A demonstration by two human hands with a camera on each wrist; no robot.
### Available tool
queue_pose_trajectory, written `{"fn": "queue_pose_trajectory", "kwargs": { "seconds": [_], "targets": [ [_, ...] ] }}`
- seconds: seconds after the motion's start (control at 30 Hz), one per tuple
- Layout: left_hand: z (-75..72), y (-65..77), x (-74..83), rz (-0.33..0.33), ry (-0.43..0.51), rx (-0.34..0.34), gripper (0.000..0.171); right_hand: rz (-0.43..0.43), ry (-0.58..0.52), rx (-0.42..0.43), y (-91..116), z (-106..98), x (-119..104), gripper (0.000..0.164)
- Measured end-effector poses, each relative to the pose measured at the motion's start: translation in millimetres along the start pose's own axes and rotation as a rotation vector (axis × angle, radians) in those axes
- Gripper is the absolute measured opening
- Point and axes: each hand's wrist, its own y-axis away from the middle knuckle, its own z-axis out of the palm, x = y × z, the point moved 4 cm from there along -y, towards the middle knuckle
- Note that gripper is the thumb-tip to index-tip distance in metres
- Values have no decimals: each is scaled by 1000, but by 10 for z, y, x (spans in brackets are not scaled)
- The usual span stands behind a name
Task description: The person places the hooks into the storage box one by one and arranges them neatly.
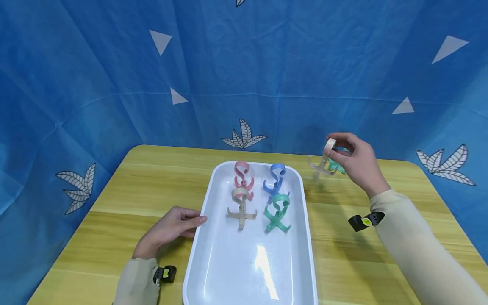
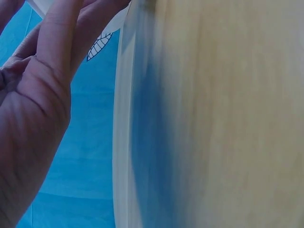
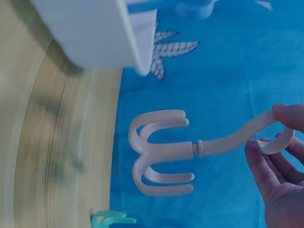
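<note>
My right hand (image 1: 352, 163) pinches a cream four-pronged hook (image 3: 166, 151) by its curled top, between thumb and fingers. The hook hangs above the table's back right, prongs downward. Behind it, partly hidden by the hand, a green hook (image 1: 337, 166) is on the table. My left hand (image 1: 175, 226) grips the left rim of a white tray (image 1: 225, 271), thumb over the edge and fingers outside. In the tray's far half stand a pink hook (image 1: 241, 169), a blue hook (image 1: 277, 186), a cream hook (image 1: 242, 212) and a green hook (image 1: 277, 220), curled ends up.
The wooden table (image 1: 126, 203) has rounded back corners. A blue curtain (image 1: 244, 76) with white triangles and leaf prints hangs right behind it. The tray's near half shows bare white floor with a bright light reflection. Both wrists wear black straps.
</note>
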Motion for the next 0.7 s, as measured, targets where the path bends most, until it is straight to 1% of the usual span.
{"fn": "queue_pose_trajectory", "kwargs": {
  "seconds": [0.13,0.27,0.37,0.6,0.7],
  "targets": [
    [-10,4,5,1,-4,6,49,-45,7,-20,86,-4,-85,46],
    [-6,8,10,-3,0,10,50,-95,21,-10,158,-31,-167,43],
    [2,14,14,-8,4,9,50,-111,29,-1,217,-62,-208,41],
    [-4,28,33,-17,-11,11,49,-118,-7,-21,325,-95,-255,39],
    [-2,27,42,-21,-9,10,49,-137,-15,-21,374,-98,-286,39]
  ]
}}
